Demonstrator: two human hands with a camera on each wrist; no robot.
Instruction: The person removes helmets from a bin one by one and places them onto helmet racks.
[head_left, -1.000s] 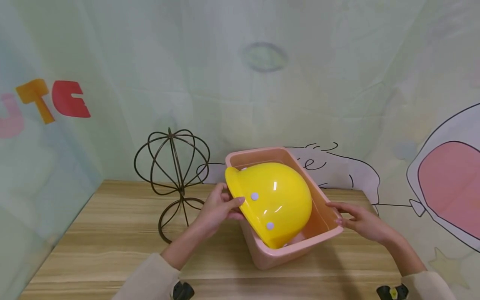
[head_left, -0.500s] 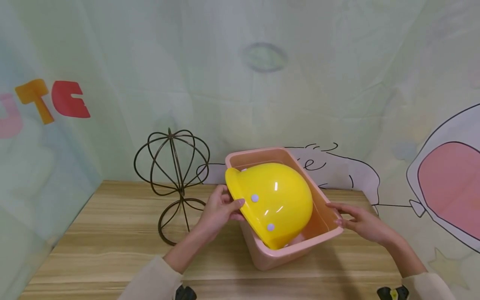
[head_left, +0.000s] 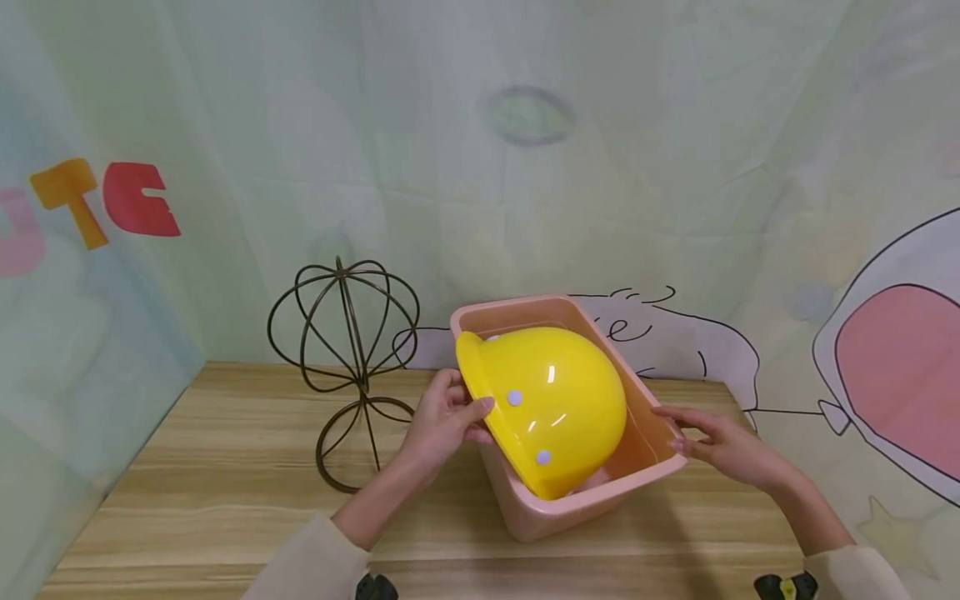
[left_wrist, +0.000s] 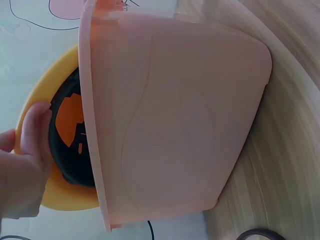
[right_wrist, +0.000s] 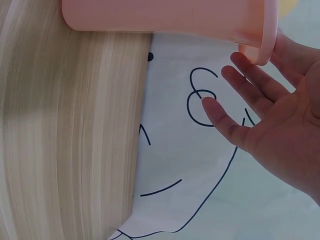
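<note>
While left hand [head_left: 442,421] pinches helmet [head_left: 551,400] (brim), right hand [head_left: 723,446] spreads.

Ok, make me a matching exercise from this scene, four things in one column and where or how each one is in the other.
1. helmet
2. bin
3. wire stand
4. left hand

a. on the table, left of the bin
b. tilted inside the bin
c. grips the helmet's brim
d. pink, touched at its rim by the right hand

Pairs: 1-b, 2-d, 3-a, 4-c
</note>
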